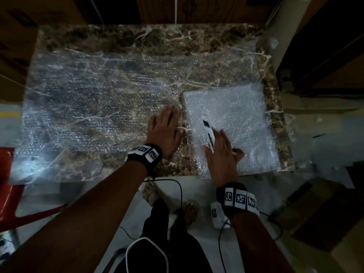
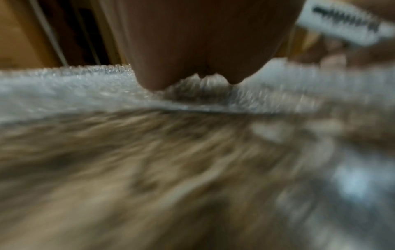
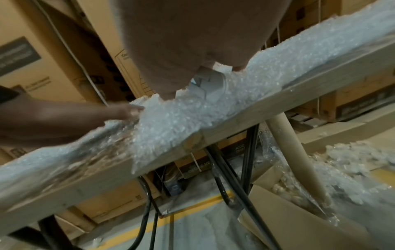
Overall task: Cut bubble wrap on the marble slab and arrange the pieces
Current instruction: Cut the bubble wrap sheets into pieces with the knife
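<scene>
A brown veined marble slab (image 1: 157, 36) carries a large clear bubble wrap sheet (image 1: 94, 99) over its left and middle. At the right front lies a whiter stack of cut bubble wrap pieces (image 1: 236, 115). My left hand (image 1: 165, 127) lies flat with fingers spread on the sheet, its thumb at the stack's left edge. My right hand (image 1: 222, 152) rests on the stack's front part and holds a white utility knife (image 1: 208, 134) between thumb and forefinger, tip pointing away. The right wrist view shows the knife's butt (image 3: 210, 84) under the palm and the stack (image 3: 171, 126) overhanging the front edge.
A red chair (image 1: 7, 184) stands at the front left. Cardboard boxes (image 1: 315, 209) sit on the floor to the right, one holding bubble wrap scraps (image 3: 342, 169). Black cables (image 1: 180, 194) hang by my legs. More boxes stand behind the slab.
</scene>
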The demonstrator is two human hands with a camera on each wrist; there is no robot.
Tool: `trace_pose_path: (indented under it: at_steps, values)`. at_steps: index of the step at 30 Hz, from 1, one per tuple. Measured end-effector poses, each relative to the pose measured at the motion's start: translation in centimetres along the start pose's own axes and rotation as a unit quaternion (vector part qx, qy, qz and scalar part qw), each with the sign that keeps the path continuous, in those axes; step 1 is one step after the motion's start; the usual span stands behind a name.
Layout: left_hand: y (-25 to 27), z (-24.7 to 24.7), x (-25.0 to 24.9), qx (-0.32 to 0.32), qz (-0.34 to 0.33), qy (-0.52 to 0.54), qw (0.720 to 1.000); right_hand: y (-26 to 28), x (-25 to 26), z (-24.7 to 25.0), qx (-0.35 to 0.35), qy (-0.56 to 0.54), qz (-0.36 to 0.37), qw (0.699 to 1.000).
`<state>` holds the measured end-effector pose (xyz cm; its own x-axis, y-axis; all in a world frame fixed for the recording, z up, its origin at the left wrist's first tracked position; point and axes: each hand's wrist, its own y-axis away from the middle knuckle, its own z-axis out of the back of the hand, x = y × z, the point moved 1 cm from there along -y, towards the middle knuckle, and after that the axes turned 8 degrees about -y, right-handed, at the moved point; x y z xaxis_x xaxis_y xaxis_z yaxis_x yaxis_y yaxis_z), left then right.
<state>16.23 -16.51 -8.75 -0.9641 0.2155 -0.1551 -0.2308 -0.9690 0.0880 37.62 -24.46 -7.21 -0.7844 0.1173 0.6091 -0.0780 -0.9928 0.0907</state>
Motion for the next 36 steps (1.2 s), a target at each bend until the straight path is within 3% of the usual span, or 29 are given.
trace_pose_path:
  at_steps: [3, 6, 10, 14, 18, 27, 33, 36]
  values:
    - [-1.9, 2.6, -1.4, -0.086, 0.037, 0.063, 0.994, -0.1, -0.1, 0.1, 0.003, -0.020, 0.007, 1.000]
    - [-7.5, 4.9, -2.3, -0.129, 0.000, 0.118, 0.985, -0.6, 0.2, 0.6, -0.030, -0.031, 0.004, 0.999]
    - [-16.9, 5.1, -2.1, -0.040, -0.097, 0.085, 0.991, -2.2, 0.5, 0.4, -0.050, -0.028, -0.040, 0.998]
    - [-22.1, 3.2, -1.6, 0.077, -0.220, -0.013, 0.972, -3.1, 0.4, -0.6, -0.054, -0.005, -0.073, 0.996]
    - [-23.5, 2.5, -1.0, 0.098, -0.254, -0.048, 0.961, -2.5, 0.3, -1.0, -0.075, 0.013, -0.095, 0.993]
    - [-24.0, 2.2, -0.7, 0.122, -0.257, -0.011, 0.959, -0.1, 0.8, 0.3, -0.028, -0.021, -0.107, 0.994]
    - [-24.8, 4.8, -4.0, -0.022, -0.264, 0.038, 0.963, -0.2, 0.1, 0.5, -0.023, -0.001, -0.101, 0.995]
    - [-26.8, 4.6, -4.9, 0.011, -0.308, -0.010, 0.951, -1.0, 0.1, 0.6, -0.057, -0.014, -0.111, 0.992]
